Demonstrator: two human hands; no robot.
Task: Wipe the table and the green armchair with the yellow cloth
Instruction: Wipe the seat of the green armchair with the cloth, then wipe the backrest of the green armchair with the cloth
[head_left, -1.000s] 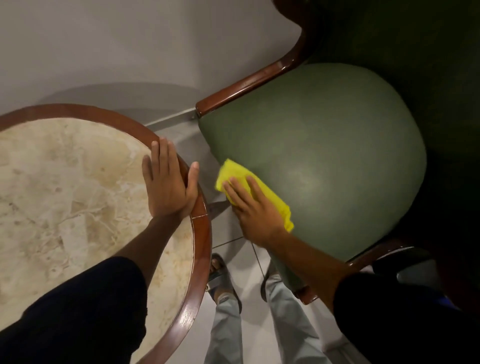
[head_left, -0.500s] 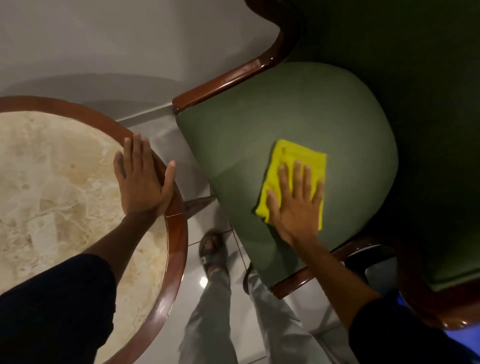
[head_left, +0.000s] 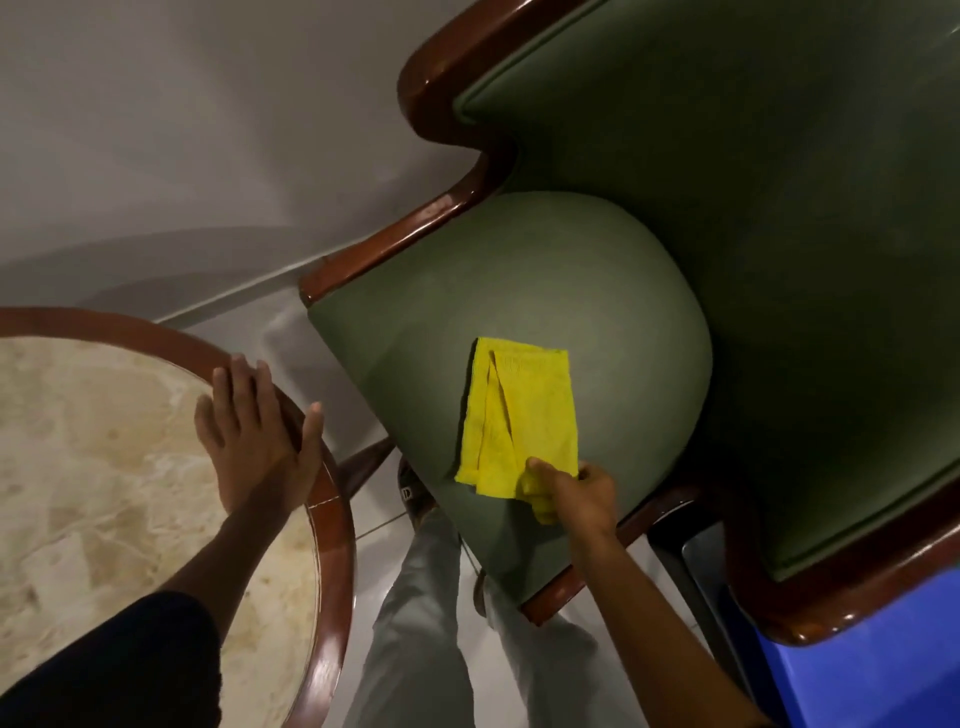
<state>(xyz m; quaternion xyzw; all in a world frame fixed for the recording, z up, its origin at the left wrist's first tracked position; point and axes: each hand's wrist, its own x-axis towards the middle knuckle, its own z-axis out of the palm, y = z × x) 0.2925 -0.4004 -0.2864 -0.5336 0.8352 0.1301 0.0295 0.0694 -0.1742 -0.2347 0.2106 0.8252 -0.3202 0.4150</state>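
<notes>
The yellow cloth (head_left: 519, 415) lies partly folded on the seat cushion of the green armchair (head_left: 597, 291), near the cushion's front edge. My right hand (head_left: 576, 493) pinches the cloth's near corner at the front of the seat. My left hand (head_left: 254, 436) rests flat, fingers apart, on the wooden rim of the round table (head_left: 104, 467), which has a beige marble top. The armchair has a dark green backrest and glossy brown wooden arms.
A plain grey wall (head_left: 182, 130) stands behind the table and chair. My legs in light trousers (head_left: 415, 623) stand on the tiled floor in the narrow gap between table and chair. A blue object (head_left: 857, 686) sits at the lower right beside the chair.
My right hand slid the cloth from the cushion's left edge onto the seat, then drew back from pressing flat to pinching its near corner. My left hand stayed on the table rim.
</notes>
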